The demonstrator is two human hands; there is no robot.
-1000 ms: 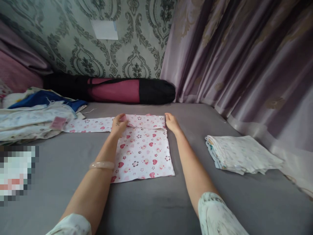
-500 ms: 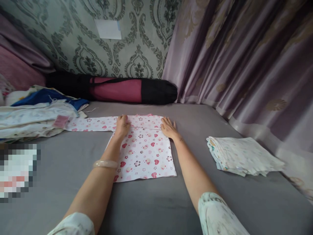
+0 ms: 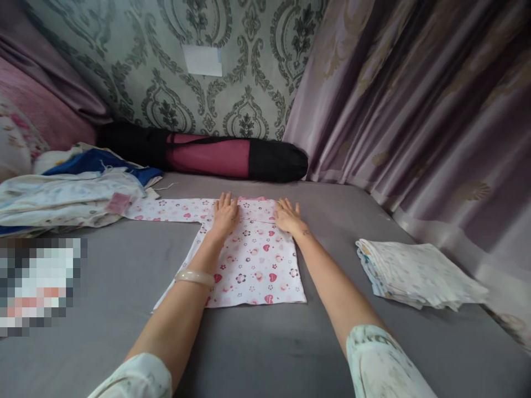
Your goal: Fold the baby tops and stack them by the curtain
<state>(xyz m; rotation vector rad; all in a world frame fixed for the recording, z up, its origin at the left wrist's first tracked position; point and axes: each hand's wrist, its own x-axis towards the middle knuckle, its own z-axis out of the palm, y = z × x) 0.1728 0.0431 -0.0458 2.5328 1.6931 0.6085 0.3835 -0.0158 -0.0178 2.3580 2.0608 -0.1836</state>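
Note:
A white shirt with red hearts and flowers (image 3: 257, 265) lies flat on the grey bed sheet. One of its sleeves, ending in a pink cuff (image 3: 118, 203), stretches out to the left, while the right side is folded in across the top. My left hand (image 3: 226, 214) rests on the upper middle of the shirt, fingers spread. At the upper right corner my right hand (image 3: 288, 215) lies with its fingers apart on the folded edge. Neither hand grips the cloth.
Loose clothes (image 3: 74, 190) are heaped at the left. A black and pink rolled bag (image 3: 209, 156) lies along the wall. Folded white clothes (image 3: 418, 271) sit at the right, near the purple curtain (image 3: 352, 99). A blurred patch covers something at the lower left.
My left hand has moved a little right across the shirt, and its fingers are now spread. My right hand stays at the same corner. The camera view has shifted slightly.

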